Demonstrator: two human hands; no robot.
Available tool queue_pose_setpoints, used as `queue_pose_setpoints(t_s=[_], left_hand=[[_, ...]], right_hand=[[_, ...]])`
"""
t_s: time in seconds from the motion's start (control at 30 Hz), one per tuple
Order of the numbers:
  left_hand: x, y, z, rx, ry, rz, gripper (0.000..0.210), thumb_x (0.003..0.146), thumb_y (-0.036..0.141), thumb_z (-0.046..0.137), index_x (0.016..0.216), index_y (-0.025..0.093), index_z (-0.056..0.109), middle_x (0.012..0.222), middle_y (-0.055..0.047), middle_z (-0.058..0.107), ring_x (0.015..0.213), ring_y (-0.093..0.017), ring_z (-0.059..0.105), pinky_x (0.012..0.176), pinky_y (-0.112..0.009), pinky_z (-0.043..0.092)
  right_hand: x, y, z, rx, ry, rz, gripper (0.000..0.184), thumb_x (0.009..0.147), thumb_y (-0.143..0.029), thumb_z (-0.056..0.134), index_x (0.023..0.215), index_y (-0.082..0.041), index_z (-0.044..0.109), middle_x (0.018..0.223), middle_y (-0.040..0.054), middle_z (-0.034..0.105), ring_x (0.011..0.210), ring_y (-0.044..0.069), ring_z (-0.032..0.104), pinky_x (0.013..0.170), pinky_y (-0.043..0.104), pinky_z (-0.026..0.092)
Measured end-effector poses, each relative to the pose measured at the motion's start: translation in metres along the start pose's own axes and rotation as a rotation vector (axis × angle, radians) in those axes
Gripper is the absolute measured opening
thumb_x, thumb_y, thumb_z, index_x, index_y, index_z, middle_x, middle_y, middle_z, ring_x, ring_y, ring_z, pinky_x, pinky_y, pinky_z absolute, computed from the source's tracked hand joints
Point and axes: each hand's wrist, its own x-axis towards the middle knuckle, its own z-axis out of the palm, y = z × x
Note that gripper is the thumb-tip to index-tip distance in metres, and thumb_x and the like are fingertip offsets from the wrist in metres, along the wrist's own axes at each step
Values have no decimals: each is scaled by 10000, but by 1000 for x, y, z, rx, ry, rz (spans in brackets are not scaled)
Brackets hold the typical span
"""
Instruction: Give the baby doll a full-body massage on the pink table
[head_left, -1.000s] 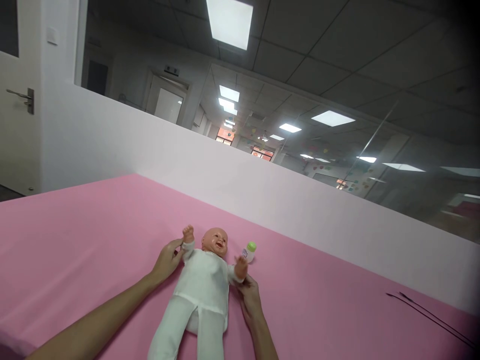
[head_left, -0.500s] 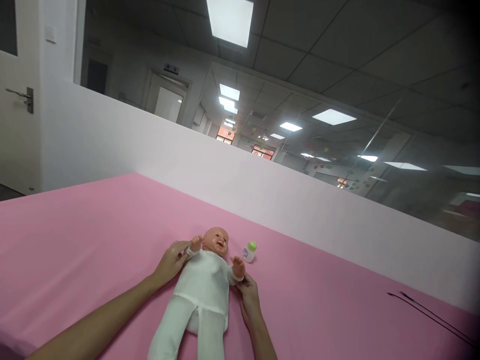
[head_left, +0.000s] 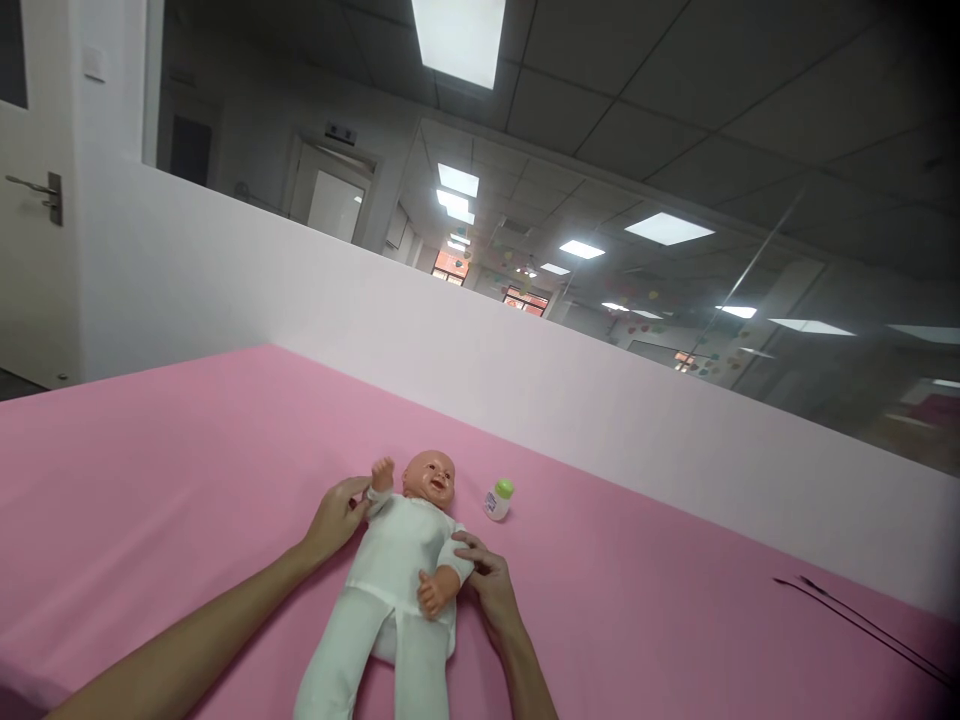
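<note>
A baby doll (head_left: 409, 540) in a white top and white trousers lies on its back on the pink covering, its head away from me. At the doll's raised arm on the left side of the view, my left hand (head_left: 339, 515) has its fingers closed round the sleeve near the wrist. My right hand (head_left: 491, 585) grips the doll's other arm, with fingers over the white sleeve and the thumb side partly hidden. That arm bends down across the doll's waist. Past the doll's shoulder stands a small clear bottle (head_left: 497, 502) with a green cap, apart from both hands.
The pink-covered surface (head_left: 187, 450) meets a low white wall (head_left: 450, 340) with a window above it. Two thin dark cords or rods (head_left: 862, 620) lie at the far right. A door (head_left: 37, 230) stands at the left.
The doll's arm by my right hand has swung from raised down to its waist, and my right fingers have moved onto its sleeve. The other doll arm has shifted slightly outward with my left hand.
</note>
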Motion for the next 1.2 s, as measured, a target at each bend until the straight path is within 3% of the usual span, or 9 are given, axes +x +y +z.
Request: queue_pose_setpoints(t_s=[0.1, 0.2, 0.3, 0.43, 0.6, 0.7, 0.87, 1.07, 1.2], left_hand=[[-3, 2, 2, 59, -102, 197, 524, 816, 80, 447, 1168, 294, 772, 1214, -45, 738, 1116, -246, 617, 957, -412, 496], [-5, 2, 5, 64, -115, 233, 578, 790, 38, 423, 1144, 315, 787, 1213, -42, 741, 1123, -238, 619, 970, -436, 501], [-3, 2, 6, 8, -63, 147, 519, 774, 63, 469, 1111, 289, 791, 1202, -45, 748, 1133, -248, 629, 970, -435, 513], [0, 3, 4, -113, 57, -84, 353, 864, 261, 557, 1176, 215, 714, 1130, -82, 758, 963, -253, 691, 795, -372, 566], [3, -2, 0, -212, 232, -236, 620, 885, 457, 613, 1426, 184, 480, 1036, -90, 737, 865, -248, 709, 740, -355, 566], [4, -1, 0, -197, 284, -269, 824, 872, 487, 645, 1561, 208, 289, 1054, -84, 701, 868, -237, 701, 762, -362, 568], [3, 5, 0, -169, 321, -248, 813, 913, 530, 597, 1588, 245, 242, 1080, -74, 634, 894, -219, 667, 793, -366, 567], [4, -1, -6, -48, 437, -318, 895, 925, 507, 591, 1632, 299, 84, 1388, -132, 487, 1018, -228, 624, 898, -410, 558], [5, -5, -11, 44, 467, -396, 824, 925, 473, 576, 1617, 277, 172, 1447, -146, 380, 1086, -255, 604, 944, -455, 548]], right_hand=[[-1, 1, 0, -27, -8, -7, 169, 593, -250, 854, 760, -244, 832, 1191, 108, 738, 1181, 325, 629, 981, 446, 510], [0, 3, 0, -12, 24, 0, 235, 574, -216, 835, 807, -249, 835, 1215, 98, 740, 1211, 326, 617, 1029, 459, 488], [1, 3, 2, 83, 84, 19, 353, 580, -228, 846, 933, -248, 828, 1205, 84, 752, 1171, 305, 640, 1017, 442, 499], [2, 2, -2, 246, 192, 18, 349, 629, -308, 882, 958, -235, 791, 965, 41, 771, 822, 203, 672, 746, 327, 552], [8, 5, -13, 321, 330, -6, 361, 628, -383, 911, 894, -241, 713, 762, -33, 662, 578, 110, 498, 530, 243, 434], [12, 7, -18, 270, 441, -13, 434, 673, -469, 857, 1006, -256, 677, 763, -25, 658, 591, 144, 529, 524, 272, 426], [11, 6, -30, 116, 704, -39, 703, 791, -614, 687, 1383, -269, 531, 999, 31, 708, 738, 208, 646, 565, 297, 471], [9, 17, -48, -82, 818, -4, 670, 762, -589, 728, 1279, -202, 547, 845, 20, 684, 601, 184, 589, 516, 295, 457], [9, 16, -48, -204, 873, -73, 850, 716, -547, 757, 1408, -181, 427, 1155, 102, 680, 967, 252, 673, 767, 327, 551]])
